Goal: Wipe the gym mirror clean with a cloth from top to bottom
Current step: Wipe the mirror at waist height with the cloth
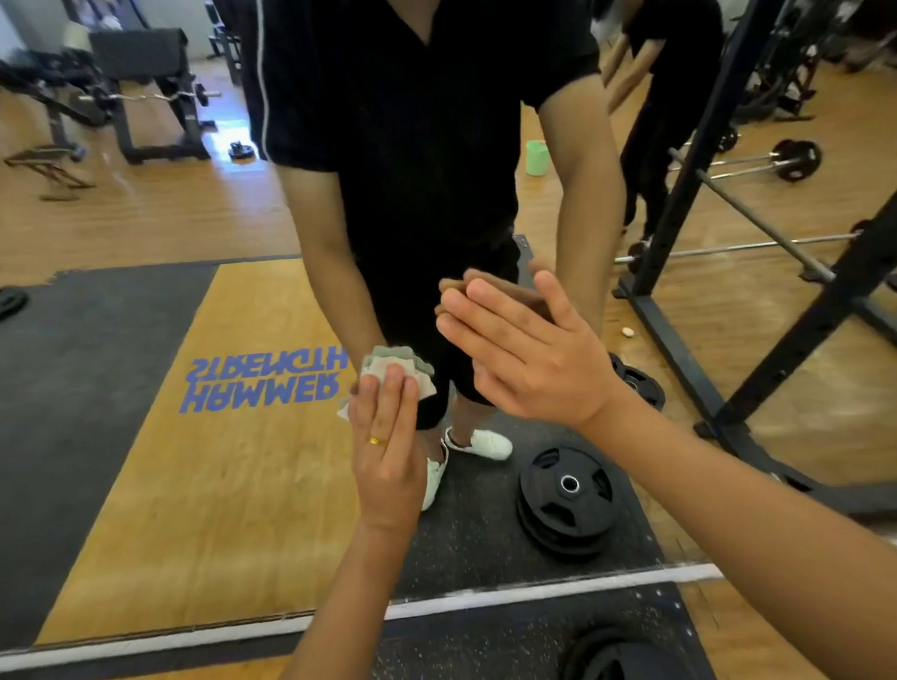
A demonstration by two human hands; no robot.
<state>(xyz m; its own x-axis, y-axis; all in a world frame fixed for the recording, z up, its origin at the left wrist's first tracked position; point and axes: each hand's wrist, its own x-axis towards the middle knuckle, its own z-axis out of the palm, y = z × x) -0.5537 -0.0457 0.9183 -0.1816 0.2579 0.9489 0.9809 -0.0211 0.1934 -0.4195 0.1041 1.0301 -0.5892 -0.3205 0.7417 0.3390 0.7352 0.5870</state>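
Note:
The gym mirror (134, 482) fills nearly the whole view, and its lower edge runs along a white strip (447, 604) near the floor. A crumpled pale grey-green cloth (404, 365) lies against the low middle of the glass. My left hand (387, 445), wearing a gold ring, presses the cloth to the mirror with straight fingers. To the right and a little higher, my right hand (529, 357) lies flat on the glass with fingers straight, meeting its own reflection. It holds nothing. My reflection in dark clothes stands behind both hands.
Black weight plates (620, 661) lie on the rubber floor at the mirror's foot, with their reflection (566, 494) just above. The glass also reflects a dark power rack (741, 275) with barbells at right, a bench at upper left, a green container (536, 157) and another person (670, 47).

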